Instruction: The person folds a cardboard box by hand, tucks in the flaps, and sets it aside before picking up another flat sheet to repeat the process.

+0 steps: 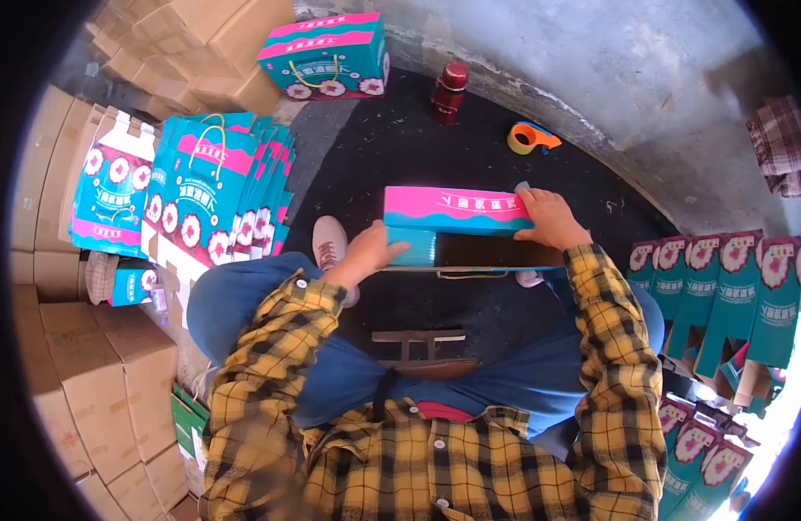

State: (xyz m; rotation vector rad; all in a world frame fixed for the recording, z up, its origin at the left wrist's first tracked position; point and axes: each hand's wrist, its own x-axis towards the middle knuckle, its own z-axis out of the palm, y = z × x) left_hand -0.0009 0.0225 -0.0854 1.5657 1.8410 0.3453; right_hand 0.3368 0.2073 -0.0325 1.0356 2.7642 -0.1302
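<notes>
A pink and teal carton [457, 206] is between my two hands above my lap, with a dark opening facing up and a yellow cord along its near edge. My left hand [372, 254] holds its left end, fingers on the teal flap. At the right end, my right hand [552, 221] grips the corner, thumb toward the opening. Past the carton, an orange tape dispenser [539, 136] lies on the dark mat, and a dark red flask [450, 93] stands near the wall.
Flat teal and pink cartons [196, 187] lean at the left beside stacked brown boxes [92, 373]. A finished-looking gift box [327, 56] stands at the back. Rows of teal cartons [735, 282] stand at the right. A concrete wall [609, 78] curves behind.
</notes>
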